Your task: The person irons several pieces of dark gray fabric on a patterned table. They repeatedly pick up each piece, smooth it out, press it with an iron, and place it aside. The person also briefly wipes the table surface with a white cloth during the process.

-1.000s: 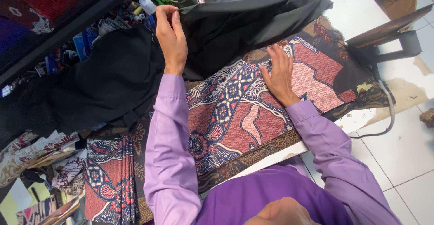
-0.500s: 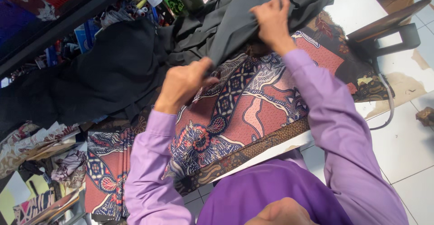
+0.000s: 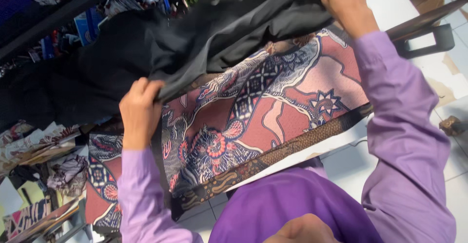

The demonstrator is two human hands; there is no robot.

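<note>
Black cloth [image 3: 122, 52], largest item, draped across the far half of my surface, overlapping the patterned red-and-blue fabric [image 3: 273, 106] spread flat beneath it. My left hand [image 3: 140, 112], fingers clenched on the black cloth's near edge. My right hand [image 3: 343, 1], fingers gripping its upper fold.

Centre of frame: patterned batik cloth [image 3: 273, 111] lies flat and bare; open passage between the two sleeves. Upper half: black fabric [image 3: 146, 52] drapes across, blocking reach to the cluttered shelf [image 3: 97, 13] at upper left. Lower left: stacked fabric pieces [image 3: 44, 174] crowd the edge. Right side: white tiled floor [image 3: 453, 67] open, apart from a dark bracket [image 3: 429, 38] at upper right.
</note>
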